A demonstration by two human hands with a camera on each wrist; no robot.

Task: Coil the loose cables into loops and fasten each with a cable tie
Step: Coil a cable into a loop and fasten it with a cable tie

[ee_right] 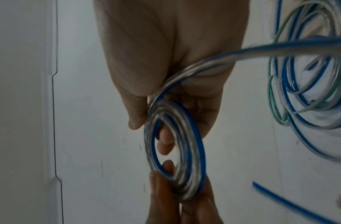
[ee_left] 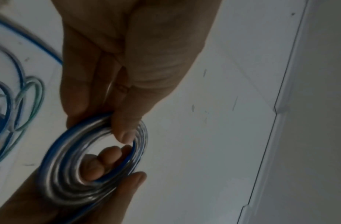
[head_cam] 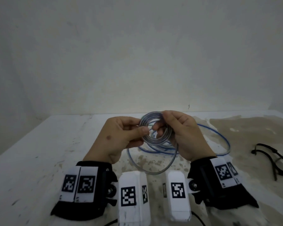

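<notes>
Coil of clear-blue cable held above the bench middle, left hand pinching its left side, right hand gripping its right; loose cable trails rightward, ties near the right edge.

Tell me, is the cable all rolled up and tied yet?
Not yet. Done: several turns make a small coil. In hand: the left hand and right hand both hold that coil above the table. Left: loose cable still lies on the table, and no tie is around the coil; the black cable ties lie untouched to the right.
</notes>
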